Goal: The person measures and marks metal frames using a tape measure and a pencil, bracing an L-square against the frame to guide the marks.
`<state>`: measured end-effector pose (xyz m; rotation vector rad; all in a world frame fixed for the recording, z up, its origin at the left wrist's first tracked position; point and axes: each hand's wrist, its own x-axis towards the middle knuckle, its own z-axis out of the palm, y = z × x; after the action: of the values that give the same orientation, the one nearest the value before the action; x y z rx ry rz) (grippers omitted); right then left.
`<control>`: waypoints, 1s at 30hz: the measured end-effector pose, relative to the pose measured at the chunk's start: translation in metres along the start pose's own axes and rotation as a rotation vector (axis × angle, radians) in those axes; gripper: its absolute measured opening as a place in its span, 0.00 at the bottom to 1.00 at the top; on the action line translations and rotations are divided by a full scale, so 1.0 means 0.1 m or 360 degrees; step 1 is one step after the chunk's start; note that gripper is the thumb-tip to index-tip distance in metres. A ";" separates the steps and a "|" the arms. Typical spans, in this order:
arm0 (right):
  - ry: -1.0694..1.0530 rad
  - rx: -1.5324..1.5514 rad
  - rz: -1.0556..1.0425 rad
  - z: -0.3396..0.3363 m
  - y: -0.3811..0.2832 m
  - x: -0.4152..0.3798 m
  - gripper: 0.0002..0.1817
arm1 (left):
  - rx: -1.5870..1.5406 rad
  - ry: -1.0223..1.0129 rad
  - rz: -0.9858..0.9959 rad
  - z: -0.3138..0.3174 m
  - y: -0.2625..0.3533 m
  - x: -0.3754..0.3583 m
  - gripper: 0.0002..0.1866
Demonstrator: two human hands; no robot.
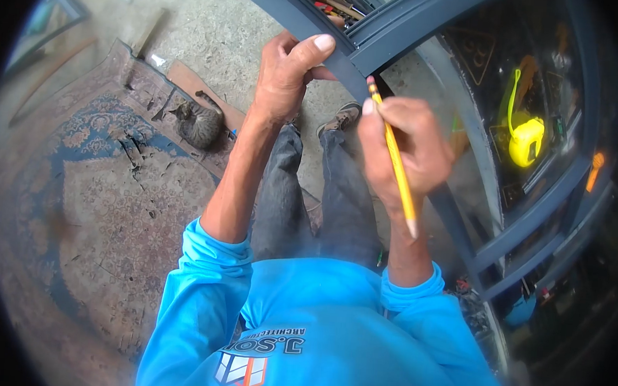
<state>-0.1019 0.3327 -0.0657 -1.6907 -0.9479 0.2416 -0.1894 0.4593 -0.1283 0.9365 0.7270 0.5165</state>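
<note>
My left hand (288,75) is closed around a dark grey metal frame bar (295,8), its thumb on the upper face close to a corner joint and its fingers curled underneath. Between the thumb and fingers of my right hand (411,143) is a yellow pencil (398,163). The pencil's pink eraser end points up to the frame, right by the joint, while its sharpened tip points back at my body. A second grey bar (418,23) meets the first at this corner.
A bright yellow tape measure (526,142) lies on the dark surface inside the frame at right. Tools fill a tray (341,7) beyond the joint. A curled tabby cat (199,122) rests on the floor by a worn patterned rug (130,217). My shoe (340,117) stands on concrete below.
</note>
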 end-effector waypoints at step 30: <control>-0.0154 -0.0022 0.0061 -0.04 -0.07 0.01 0.10 | -0.0144 0.0051 -0.0016 0.04 -0.03 -0.01 0.32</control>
<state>-0.1015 0.3307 -0.0579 -1.7233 -0.9912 0.3458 -0.1863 0.4549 -0.1287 0.8416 0.7307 0.5522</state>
